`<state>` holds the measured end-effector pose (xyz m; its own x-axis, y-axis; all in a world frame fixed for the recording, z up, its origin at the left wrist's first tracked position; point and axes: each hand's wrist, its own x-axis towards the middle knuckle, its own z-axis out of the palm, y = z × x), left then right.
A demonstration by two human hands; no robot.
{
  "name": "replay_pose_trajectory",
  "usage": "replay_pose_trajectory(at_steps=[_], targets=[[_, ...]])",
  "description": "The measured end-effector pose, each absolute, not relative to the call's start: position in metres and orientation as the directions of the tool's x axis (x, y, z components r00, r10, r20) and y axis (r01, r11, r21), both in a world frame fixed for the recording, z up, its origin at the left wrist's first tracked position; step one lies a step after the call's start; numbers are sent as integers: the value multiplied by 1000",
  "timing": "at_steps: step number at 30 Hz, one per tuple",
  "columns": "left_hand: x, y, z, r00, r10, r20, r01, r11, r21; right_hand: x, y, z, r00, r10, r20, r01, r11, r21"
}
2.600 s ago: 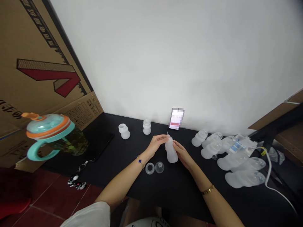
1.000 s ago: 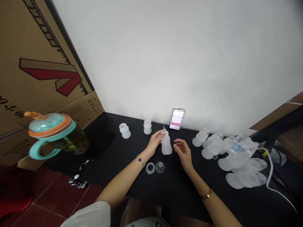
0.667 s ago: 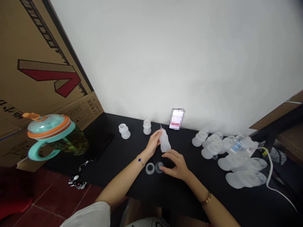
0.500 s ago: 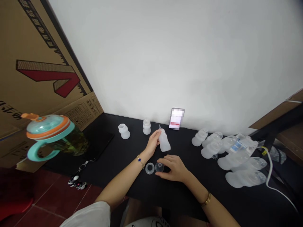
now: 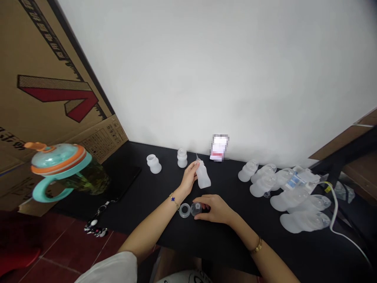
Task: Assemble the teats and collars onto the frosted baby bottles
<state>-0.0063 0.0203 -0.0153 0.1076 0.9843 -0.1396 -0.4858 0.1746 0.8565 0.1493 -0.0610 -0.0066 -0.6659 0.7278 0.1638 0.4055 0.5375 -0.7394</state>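
A frosted white baby bottle (image 5: 204,177) is pinched at its upper part by my left hand (image 5: 188,180), which is closed. It leans a little, and a thin clear teat (image 5: 198,157) shows at its top beside my fingers. Lower down, my right hand (image 5: 216,209) has thumb and fingertips curled around the right side of a clear dome cap (image 5: 195,209) on the black table. Just left of the cap, close to my left wrist, a translucent screw ring (image 5: 185,211) lies flat.
Toward the wall stand an open bottle (image 5: 154,164), a capped bottle (image 5: 182,158) and a lit phone (image 5: 219,147). Several capped bottles (image 5: 290,200) lie at right, near a white cable (image 5: 335,208). A large turquoise-handled jug (image 5: 61,167) stands left, before a cardboard box (image 5: 53,51).
The fingers of my right hand have drawn back slightly to the right over the dome cap, uncovering more of it. My left hand still holds the bottle. The view has shifted slightly.
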Motion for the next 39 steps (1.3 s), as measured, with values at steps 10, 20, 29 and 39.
replay_pose_trajectory(at_steps=[10,20,29,39], targets=[[-8,22,-14,121,980,-161,-501,200,842,160,-44,-4,-145,989,13,-339,-37,-940],[-5,18,-15,230,959,-165,-470,258,844,178,-22,-18,38,957,-288,-694,-182,-697],[1,12,-15,335,929,-159,-404,294,866,182,-14,-27,33,918,-396,-776,-227,-589],[3,10,-20,370,909,-191,-350,327,878,185,-11,-34,-2,932,-363,-826,-206,-525]])
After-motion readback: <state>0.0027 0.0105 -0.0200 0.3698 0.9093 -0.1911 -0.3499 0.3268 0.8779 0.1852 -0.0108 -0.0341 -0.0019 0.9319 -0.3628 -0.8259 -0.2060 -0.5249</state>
